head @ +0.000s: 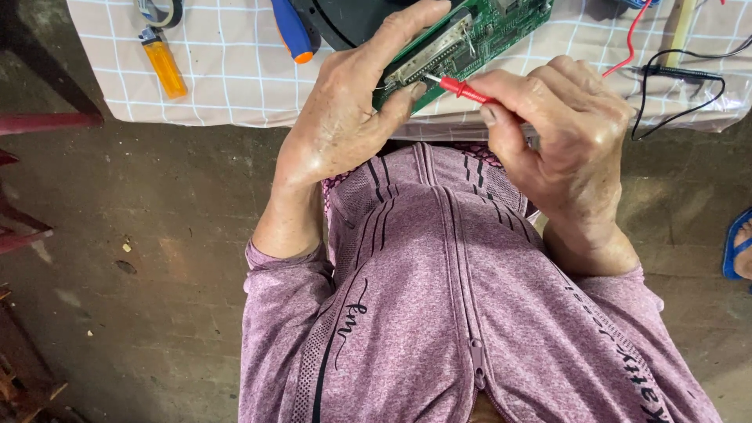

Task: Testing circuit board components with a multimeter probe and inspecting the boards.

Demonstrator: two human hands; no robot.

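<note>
Two bare hands meet at the upper centre of the frame, over a checked cloth-covered table (235, 70). The left hand (345, 117) grips a green printed circuit board (470, 39), fingers curled over its edge and thumb beneath. The right hand (564, 133) pinches a red-tipped metal test probe (458, 88), its point touching the board's grey connector. An orange lighter (165, 64) lies upper left; a black probe lead (677, 74) lies upper right.

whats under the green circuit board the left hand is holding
Under the green circuit board lies the checked tablecloth. The left hand covers the board's near end, so what sits beneath there is hidden.
</note>
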